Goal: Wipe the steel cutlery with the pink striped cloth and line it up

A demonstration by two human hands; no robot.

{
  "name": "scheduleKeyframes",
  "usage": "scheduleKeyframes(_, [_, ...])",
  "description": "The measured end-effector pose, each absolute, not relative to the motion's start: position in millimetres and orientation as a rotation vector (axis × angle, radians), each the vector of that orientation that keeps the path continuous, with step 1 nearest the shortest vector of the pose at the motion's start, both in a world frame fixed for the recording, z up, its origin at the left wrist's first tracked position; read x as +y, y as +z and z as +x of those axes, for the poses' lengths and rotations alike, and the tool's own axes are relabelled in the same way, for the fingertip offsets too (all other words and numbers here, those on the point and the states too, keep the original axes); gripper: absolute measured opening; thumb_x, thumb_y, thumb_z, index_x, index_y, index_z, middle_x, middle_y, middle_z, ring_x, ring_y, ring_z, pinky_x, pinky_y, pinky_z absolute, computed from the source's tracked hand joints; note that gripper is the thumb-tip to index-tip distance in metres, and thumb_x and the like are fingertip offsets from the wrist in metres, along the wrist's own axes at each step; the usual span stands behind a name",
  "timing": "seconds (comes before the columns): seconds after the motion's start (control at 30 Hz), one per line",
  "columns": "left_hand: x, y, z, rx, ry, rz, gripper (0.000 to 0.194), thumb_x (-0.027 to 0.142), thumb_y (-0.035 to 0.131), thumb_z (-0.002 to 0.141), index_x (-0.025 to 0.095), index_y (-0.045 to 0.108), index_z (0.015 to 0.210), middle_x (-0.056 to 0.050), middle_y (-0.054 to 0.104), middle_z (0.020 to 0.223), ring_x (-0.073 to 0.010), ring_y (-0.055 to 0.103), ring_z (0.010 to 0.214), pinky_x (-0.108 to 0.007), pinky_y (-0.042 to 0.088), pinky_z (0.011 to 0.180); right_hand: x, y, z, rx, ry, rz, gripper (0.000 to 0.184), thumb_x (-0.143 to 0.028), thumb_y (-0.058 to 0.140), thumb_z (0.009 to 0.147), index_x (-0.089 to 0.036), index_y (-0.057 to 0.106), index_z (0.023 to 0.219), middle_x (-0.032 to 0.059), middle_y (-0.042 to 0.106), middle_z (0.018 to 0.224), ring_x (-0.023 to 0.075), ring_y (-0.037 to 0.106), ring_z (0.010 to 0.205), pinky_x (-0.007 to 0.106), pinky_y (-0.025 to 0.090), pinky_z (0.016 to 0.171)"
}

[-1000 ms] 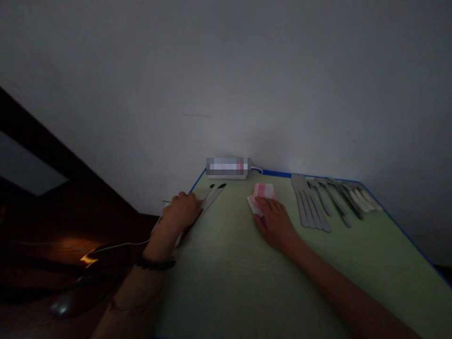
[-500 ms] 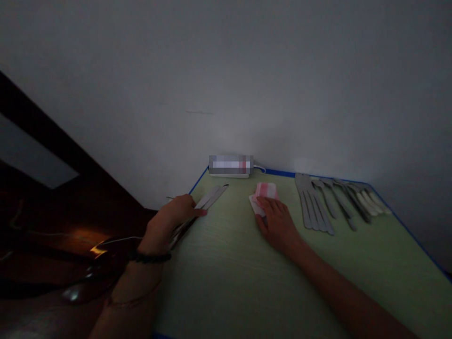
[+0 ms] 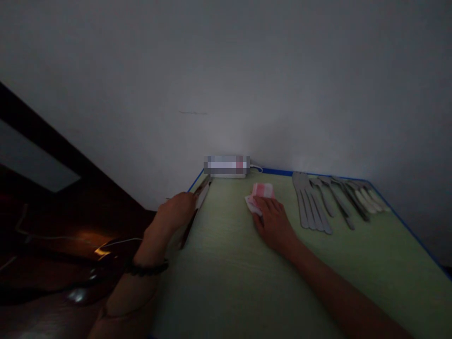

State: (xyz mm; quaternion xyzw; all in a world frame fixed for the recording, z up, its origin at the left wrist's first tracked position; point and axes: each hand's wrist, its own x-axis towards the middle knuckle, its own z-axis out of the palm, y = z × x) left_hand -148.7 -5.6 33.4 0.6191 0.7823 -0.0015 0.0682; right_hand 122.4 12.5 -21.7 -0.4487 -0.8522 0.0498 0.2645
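My left hand is closed around a couple of long flat utensils at the left edge of the pale green table; their tips point up and away toward the wall. A dark bead bracelet sits on that wrist. My right hand lies flat on the table with its fingertips pressed on a folded pink and white checked cloth. The light is dim, so I cannot tell what kind of utensils my left hand holds.
A row of several metal knives, forks and spoons lies at the table's far right. A white box with a cord sits against the wall at the back. Dark wooden furniture stands to the left. A blue rim edges the table.
My left hand has gathered the utensils off the table's left edge and tipped them up, pulling slightly left. My right hand has stayed on the cloth.
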Motion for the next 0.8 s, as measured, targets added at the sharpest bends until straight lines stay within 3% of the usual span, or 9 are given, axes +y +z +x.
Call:
scheduleKeyframes(0.17, [-10.6, 48.9, -128.3, 2.251, 0.021, 2.062, 0.039, 0.033, 0.026, 0.092, 0.015, 0.061, 0.096, -0.014, 0.067, 0.101, -0.0243, 0.062, 0.093, -0.032, 0.045, 0.081, 12.2, -24.2, 121.9, -2.285, 0.098, -1.229, 0.042, -0.027, 0.042, 0.085, -0.019, 0.043, 0.126, 0.0118, 0.054, 0.119, 0.0255, 0.045, 0.111, 0.042, 0.035, 0.093])
scheduleKeyframes(0.3, [-17.1, 55.2, -87.1, 2.241, 0.163, 2.208, 0.044, 0.039, 0.020, 0.095, 0.017, 0.058, 0.096, -0.010, 0.068, 0.088, -0.0234, 0.064, 0.082, -0.032, 0.045, 0.073, 13.6, -24.2, 118.7, -2.275, 0.041, -1.343, 0.046, -0.029, 0.046, 0.082, -0.013, 0.041, 0.125, 0.0167, 0.053, 0.119, 0.0283, 0.047, 0.108, 0.042, 0.038, 0.088])
scheduleKeyframes(0.4, [-13.1, 49.3, -52.3, 2.123, 0.309, 2.276, 0.044, 0.036, 0.017, 0.096, 0.018, 0.057, 0.094, -0.007, 0.068, 0.079, -0.0199, 0.064, 0.073, -0.029, 0.043, 0.066, 17.1, -18.0, 119.0, -2.318, 0.096, -1.392, 0.036, -0.031, 0.046, 0.082, -0.014, 0.046, 0.113, 0.0153, 0.058, 0.107, 0.0261, 0.054, 0.097, 0.038, 0.042, 0.080])
scheduleKeyframes(0.53, [3.4, 33.3, -24.0, 2.033, 0.293, 2.313, 0.044, 0.035, 0.017, 0.097, 0.019, 0.058, 0.089, -0.007, 0.068, 0.083, -0.0181, 0.065, 0.076, -0.027, 0.042, 0.065, 13.4, -9.3, 132.9, -2.304, 0.244, -1.385, 0.029, -0.036, 0.043, 0.085, -0.014, 0.047, 0.104, 0.0110, 0.060, 0.093, 0.0209, 0.057, 0.081, 0.032, 0.043, 0.069])
scheduleKeyframes(0.7, [14.0, 22.8, -17.0, 2.063, 0.195, 2.323, 0.039, 0.036, 0.023, 0.095, 0.017, 0.057, 0.093, -0.010, 0.068, 0.088, -0.0214, 0.065, 0.080, -0.029, 0.043, 0.066, -7.7, 0.3, 159.9, -2.381, 0.217, -1.296, 0.037, -0.048, 0.050, 0.082, -0.014, 0.052, 0.097, 0.0129, 0.058, 0.099, 0.0223, 0.054, 0.090, 0.035, 0.043, 0.078])
scheduleKeyframes(0.8, [7.8, 23.4, -16.6, 2.092, 0.107, 2.328, 0.034, 0.037, 0.028, 0.093, 0.017, 0.054, 0.103, -0.012, 0.065, 0.100, -0.0232, 0.064, 0.084, -0.030, 0.044, 0.066, -7.8, 12.6, 169.9, -2.380, 0.181, -1.283, 0.032, -0.041, 0.040, 0.089, -0.015, 0.056, 0.097, 0.0119, 0.059, 0.099, 0.0218, 0.052, 0.094, 0.035, 0.041, 0.083])
